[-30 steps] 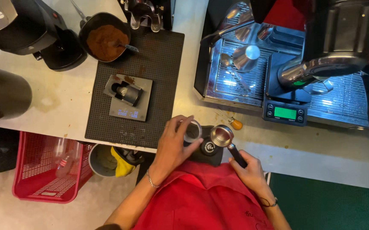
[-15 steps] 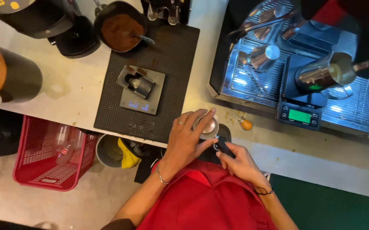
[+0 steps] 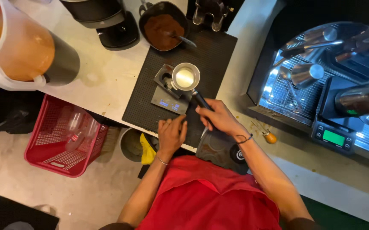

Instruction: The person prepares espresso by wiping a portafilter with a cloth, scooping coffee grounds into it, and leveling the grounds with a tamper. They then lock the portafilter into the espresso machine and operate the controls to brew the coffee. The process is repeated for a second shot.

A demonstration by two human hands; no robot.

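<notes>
Now the portafilter (image 3: 186,78) sits over the small grey scale (image 3: 170,99) on the black mat (image 3: 210,59); half a second ago it was down at the counter edge, on the dark tamping pad (image 3: 218,149), with the left hand cupped over its basket. Basket is uncovered, its inside showing pale and shiny; whether grounds are in it, cannot tell.

Right hand (image 3: 218,117): fingers clamped on the black handle (image 3: 201,100), which runs down-right from the basket. Whether the basket rests on the scale or hangs just above it is unclear from this angle.

Left hand (image 3: 171,134): has come off the basket, lies on the near edge of the mat, fingers loosely curled and together, holding nothing, just beside the scale's lit display.

Judgement: the work has shifted from the pad to the scale, a weighing step by the look of it.

Around: black bowl of brown coffee grounds (image 3: 163,27) with a spoon at the top of the mat; orange-filled pitcher (image 3: 20,51) far left; red basket (image 3: 63,138) on the floor; espresso machine tray (image 3: 321,76) with metal jugs at right, a second scale (image 3: 333,138) before it.
</notes>
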